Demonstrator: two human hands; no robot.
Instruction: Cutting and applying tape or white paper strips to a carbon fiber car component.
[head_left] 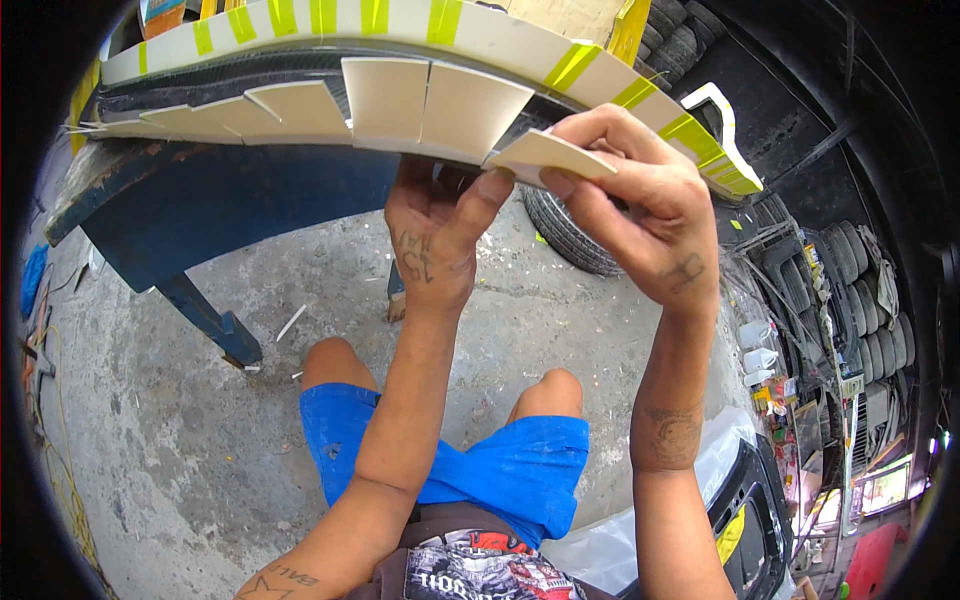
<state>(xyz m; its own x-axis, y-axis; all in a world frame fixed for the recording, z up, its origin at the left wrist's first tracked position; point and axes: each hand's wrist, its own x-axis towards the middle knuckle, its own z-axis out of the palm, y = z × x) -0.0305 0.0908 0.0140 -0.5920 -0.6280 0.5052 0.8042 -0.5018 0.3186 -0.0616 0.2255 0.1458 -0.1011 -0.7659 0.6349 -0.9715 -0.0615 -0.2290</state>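
Thin, flat panels [472,110] at upper centre are plain cream; above them, a curved white strip [505,42] is banded with yellow-green tape [571,66]. The legged counter [250,200] is dark blue, the concrete floor [510,330] mottled grey.

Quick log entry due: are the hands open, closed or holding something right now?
Left hand: curled, thumb at the small cream sheet; whether it grips cannot be told.
Right hand: closed, holding the small cream sheet between thumb and fingers.

Legible lettering: printed, across the shirt [480,568]; inked, on the left hand [430,225] and left upper arm [320,555]; right hand [655,205], unclear.
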